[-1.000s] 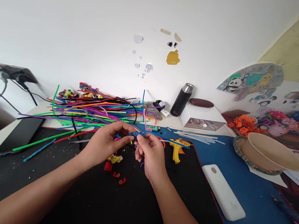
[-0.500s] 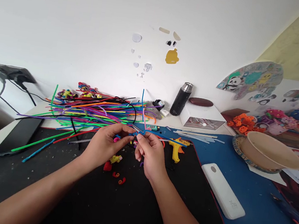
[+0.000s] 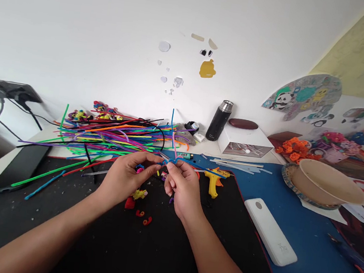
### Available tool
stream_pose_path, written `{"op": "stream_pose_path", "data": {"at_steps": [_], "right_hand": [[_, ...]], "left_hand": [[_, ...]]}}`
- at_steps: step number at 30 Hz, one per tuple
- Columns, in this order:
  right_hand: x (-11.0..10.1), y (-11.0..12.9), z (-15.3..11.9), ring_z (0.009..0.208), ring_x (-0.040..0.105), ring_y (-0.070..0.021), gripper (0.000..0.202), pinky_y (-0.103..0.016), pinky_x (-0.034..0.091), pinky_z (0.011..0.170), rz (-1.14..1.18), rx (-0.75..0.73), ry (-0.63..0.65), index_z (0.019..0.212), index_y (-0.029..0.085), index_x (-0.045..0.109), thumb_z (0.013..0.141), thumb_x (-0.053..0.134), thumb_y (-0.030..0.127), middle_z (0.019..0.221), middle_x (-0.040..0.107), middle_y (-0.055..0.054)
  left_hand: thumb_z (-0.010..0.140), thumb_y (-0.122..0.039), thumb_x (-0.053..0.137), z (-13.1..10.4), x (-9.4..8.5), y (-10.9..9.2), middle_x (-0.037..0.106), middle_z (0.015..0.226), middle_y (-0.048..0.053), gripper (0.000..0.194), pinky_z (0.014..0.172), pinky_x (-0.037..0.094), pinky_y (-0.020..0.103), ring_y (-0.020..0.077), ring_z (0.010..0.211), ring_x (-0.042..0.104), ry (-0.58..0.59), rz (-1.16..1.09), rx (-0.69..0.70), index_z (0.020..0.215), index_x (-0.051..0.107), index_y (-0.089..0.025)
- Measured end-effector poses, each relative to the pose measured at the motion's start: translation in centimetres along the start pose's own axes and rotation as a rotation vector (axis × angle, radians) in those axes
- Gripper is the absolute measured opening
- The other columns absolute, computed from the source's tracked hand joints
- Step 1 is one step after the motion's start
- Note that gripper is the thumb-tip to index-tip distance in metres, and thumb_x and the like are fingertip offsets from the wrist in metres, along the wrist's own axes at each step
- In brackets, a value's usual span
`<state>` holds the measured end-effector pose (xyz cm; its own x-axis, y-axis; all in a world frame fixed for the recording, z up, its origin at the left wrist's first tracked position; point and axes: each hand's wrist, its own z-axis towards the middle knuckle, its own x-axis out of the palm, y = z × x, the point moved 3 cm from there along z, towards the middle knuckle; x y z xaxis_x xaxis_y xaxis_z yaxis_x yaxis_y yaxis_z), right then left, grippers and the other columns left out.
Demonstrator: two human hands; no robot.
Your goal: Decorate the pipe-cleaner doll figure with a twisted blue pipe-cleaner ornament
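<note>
Two hands (image 3: 123,176) (image 3: 186,188) on blue strand (image 3: 198,166), glue gun (image 3: 213,182) near, pipe-cleaner heap (image 3: 115,134) beyond.

The fingers (image 3: 179,175) hide part of the blue pipe cleaner (image 3: 198,166).

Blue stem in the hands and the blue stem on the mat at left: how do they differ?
The held stem is pinched by the left hand and right hand; the loose stem lies on the mat. The held stem bends close to the right hand; the loose stem is nearly straight. Both are thin and blue.
</note>
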<state>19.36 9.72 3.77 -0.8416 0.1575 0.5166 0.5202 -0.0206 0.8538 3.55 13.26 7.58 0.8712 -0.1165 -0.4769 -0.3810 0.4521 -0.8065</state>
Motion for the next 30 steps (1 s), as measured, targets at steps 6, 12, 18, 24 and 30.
{"op": "stream_pose_path", "data": {"at_steps": [6, 12, 18, 24, 30], "right_hand": [[-0.02, -0.04, 0.05, 0.038, 0.043, -0.0074, 0.040, -0.020, 0.029, 0.038, 0.021, 0.005, -0.006, 0.081, 0.021, 0.060, 0.076, 0.088, 0.049, 0.049, 0.042, 0.012], [-0.04, -0.05, 0.12, 0.037, 0.041, -0.0067, 0.039, -0.019, 0.027, 0.037, 0.055, 0.006, -0.012, 0.082, 0.021, 0.060, 0.076, 0.088, 0.047, 0.049, 0.042, 0.013], [0.00, 0.03, 0.10, 0.038, 0.040, -0.0066, 0.039, -0.019, 0.026, 0.037, 0.063, 0.004, -0.017, 0.080, 0.021, 0.059, 0.075, 0.088, 0.046, 0.049, 0.042, 0.013], [-0.02, -0.01, 0.17, 0.038, 0.040, -0.0065, 0.039, -0.019, 0.026, 0.037, 0.079, 0.009, -0.018, 0.080, 0.021, 0.059, 0.075, 0.089, 0.045, 0.049, 0.041, 0.013], [0.02, 0.21, 0.11, 0.037, 0.040, -0.0064, 0.040, -0.019, 0.026, 0.037, 0.087, 0.009, -0.015, 0.078, 0.022, 0.057, 0.074, 0.090, 0.046, 0.049, 0.041, 0.013]], "left_hand": [[0.091, -0.041, 0.073, -0.07, -0.02, -0.09, 0.085, 0.095, 0.004, 0.023, 0.081, 0.061, 0.033, 0.0229, 0.082, 0.078, 0.009, 0.006, -0.007, 0.102, 0.083, -0.023], [0.091, -0.041, 0.072, -0.03, 0.01, -0.38, 0.085, 0.092, 0.004, 0.024, 0.081, 0.062, 0.033, 0.0228, 0.079, 0.078, 0.026, 0.016, -0.019, 0.103, 0.084, -0.024], [0.090, -0.040, 0.071, -0.02, -0.09, -0.79, 0.085, 0.089, 0.004, 0.025, 0.079, 0.064, 0.034, 0.0233, 0.079, 0.078, 0.043, -0.003, -0.038, 0.103, 0.084, -0.024], [0.090, -0.039, 0.071, -0.06, 0.04, -0.73, 0.083, 0.081, 0.002, 0.024, 0.075, 0.063, 0.032, 0.0215, 0.072, 0.076, 0.058, -0.035, -0.055, 0.101, 0.084, -0.023], [0.091, -0.041, 0.072, -0.04, 0.15, -0.35, 0.081, 0.077, 0.002, 0.025, 0.071, 0.060, 0.030, 0.0210, 0.072, 0.075, 0.064, -0.074, -0.072, 0.102, 0.085, -0.023]]}}
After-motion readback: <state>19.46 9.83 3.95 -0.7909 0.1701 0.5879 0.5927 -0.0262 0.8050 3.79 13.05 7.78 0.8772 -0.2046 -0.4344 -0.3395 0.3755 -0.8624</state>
